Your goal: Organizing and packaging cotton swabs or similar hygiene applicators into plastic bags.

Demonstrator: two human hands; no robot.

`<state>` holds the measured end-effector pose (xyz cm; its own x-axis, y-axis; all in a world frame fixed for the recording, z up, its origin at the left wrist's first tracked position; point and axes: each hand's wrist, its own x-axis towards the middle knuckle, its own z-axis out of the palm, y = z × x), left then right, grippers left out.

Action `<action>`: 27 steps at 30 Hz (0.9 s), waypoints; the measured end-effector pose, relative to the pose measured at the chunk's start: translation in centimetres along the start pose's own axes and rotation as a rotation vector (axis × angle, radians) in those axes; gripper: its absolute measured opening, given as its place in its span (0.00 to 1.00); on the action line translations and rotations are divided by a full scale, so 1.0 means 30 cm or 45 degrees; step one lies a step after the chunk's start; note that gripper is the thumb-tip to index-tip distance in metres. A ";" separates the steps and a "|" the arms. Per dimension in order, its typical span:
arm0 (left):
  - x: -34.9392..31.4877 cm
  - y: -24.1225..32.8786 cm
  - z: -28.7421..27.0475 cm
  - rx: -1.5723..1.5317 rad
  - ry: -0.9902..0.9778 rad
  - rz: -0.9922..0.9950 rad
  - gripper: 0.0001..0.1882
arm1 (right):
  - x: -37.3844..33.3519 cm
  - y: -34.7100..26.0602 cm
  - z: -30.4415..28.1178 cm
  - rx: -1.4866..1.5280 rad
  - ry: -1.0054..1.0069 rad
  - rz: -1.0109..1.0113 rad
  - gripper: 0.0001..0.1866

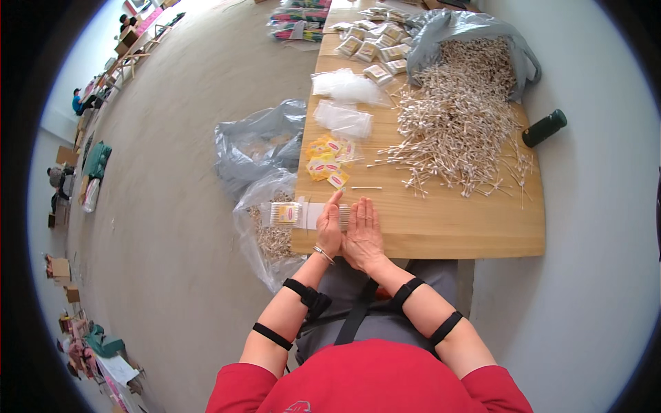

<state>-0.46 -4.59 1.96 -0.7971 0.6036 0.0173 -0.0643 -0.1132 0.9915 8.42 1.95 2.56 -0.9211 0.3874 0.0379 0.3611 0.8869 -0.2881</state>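
A: What is listed nearest the camera?

B: One red shirt; two bare forearms, banded with black straps.

A: How are the hands entered?

B: Left hand and right hand: held side by side above the table's near edge, fingers straight and uncurled. A row of cotton swabs is framed between them; whether it is squeezed cannot be told. A filled packet is placed left of the left hand.

A: The surface?

B: One wooden table, light-grained. A loose heap of swabs is spilled from a grey bag. Yellow cards, clear sleeves and filled packs are ranged up the left side. One dark green bottle is kept at the right edge.

A: The room?

B: Grey floor; pale wall. Beside the table, a clear bag of swabs is set down. People and cardboard boxes are seen far left.
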 end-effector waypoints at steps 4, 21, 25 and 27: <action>0.022 0.016 -0.112 0.080 0.165 0.001 0.25 | 0.067 -0.122 0.015 -0.009 -0.092 -0.031 0.41; 0.028 0.019 -0.210 -0.021 0.108 -0.049 0.24 | 0.079 -0.150 0.067 0.189 0.011 -0.115 0.43; 0.024 0.023 -0.202 0.157 0.042 -0.016 0.24 | 0.086 -0.168 0.068 0.129 -0.047 -0.031 0.43; 0.020 0.021 -0.199 0.117 0.068 -0.005 0.24 | 0.088 -0.175 0.070 0.110 -0.032 -0.009 0.43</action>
<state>-4.58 -9.01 1.81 -0.8281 0.5605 0.0090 -0.0141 -0.0369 0.9992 3.77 -2.20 2.17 -0.9273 0.3740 0.0165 0.3420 0.8642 -0.3690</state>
